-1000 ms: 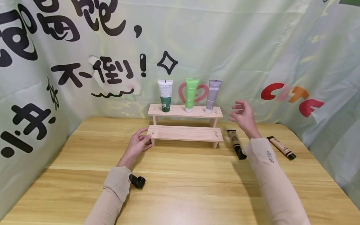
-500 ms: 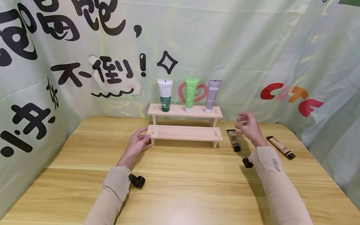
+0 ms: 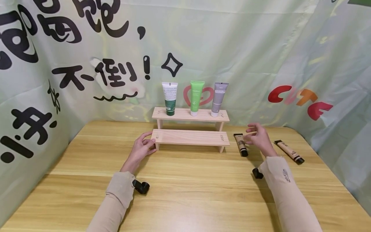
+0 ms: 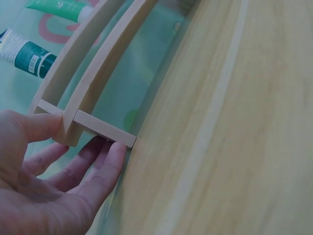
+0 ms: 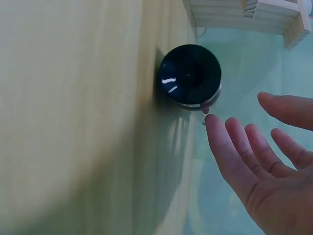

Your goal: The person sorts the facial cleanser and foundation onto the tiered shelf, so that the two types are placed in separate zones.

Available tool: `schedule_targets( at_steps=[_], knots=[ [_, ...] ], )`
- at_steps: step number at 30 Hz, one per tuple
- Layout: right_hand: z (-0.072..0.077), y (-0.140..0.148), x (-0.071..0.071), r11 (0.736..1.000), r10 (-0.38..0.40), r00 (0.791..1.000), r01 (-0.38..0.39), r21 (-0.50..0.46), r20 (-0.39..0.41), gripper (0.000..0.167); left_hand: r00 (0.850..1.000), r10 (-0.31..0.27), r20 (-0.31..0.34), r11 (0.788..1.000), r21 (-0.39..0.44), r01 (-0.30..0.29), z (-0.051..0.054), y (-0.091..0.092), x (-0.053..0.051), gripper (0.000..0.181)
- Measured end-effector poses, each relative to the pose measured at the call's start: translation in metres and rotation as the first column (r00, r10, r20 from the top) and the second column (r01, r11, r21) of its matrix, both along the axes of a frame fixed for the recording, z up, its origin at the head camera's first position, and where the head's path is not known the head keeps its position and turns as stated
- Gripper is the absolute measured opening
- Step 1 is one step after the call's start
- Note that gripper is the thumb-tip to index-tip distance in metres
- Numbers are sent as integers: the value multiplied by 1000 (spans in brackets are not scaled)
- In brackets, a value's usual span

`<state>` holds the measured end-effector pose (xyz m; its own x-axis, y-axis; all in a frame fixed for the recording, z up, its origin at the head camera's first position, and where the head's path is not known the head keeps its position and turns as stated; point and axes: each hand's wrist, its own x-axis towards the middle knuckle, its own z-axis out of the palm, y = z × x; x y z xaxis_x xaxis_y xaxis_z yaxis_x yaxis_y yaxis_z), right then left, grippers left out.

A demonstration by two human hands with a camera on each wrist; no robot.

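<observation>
My left hand (image 3: 140, 149) holds the left end of the lower step of a wooden two-step display stand (image 3: 189, 137). In the left wrist view the thumb lies at the board's end and the fingers (image 4: 110, 164) reach the leg below. My right hand (image 3: 260, 139) hovers just right of a beige tube with a black cap (image 3: 241, 145), its fingers apart and relaxed. The right wrist view shows that tube's black cap (image 5: 190, 73) end-on, close to the fingertips. Farther right lies a second beige tube (image 3: 289, 152), also black-capped.
On the upper step stand a white-and-green tube (image 3: 170, 98), a light green tube (image 3: 197, 98) and a purple-grey tube (image 3: 219, 99), caps down. The wooden table (image 3: 191, 193) backs onto a printed cloth (image 3: 246, 48).
My right hand has moved down and to the right, from beside the upper step to beside the nearer beige tube. The left hand stays on the stand.
</observation>
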<state>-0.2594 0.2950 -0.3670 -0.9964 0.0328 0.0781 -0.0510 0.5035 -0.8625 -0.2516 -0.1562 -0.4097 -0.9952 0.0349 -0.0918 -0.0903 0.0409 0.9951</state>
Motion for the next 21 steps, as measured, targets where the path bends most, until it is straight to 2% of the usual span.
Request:
schedule_targets(
  at_steps=[12, 21],
  knots=[
    [-7, 3, -1, 999, 31, 998, -33, 43, 59, 60, 1000, 1, -9, 1000, 7, 0, 1, 0, 1, 49],
    [-6, 1, -2, 991, 50, 988, -67, 112, 148, 62, 1000, 7, -2, 1000, 12, -7, 1, 0, 1, 49]
  ],
)
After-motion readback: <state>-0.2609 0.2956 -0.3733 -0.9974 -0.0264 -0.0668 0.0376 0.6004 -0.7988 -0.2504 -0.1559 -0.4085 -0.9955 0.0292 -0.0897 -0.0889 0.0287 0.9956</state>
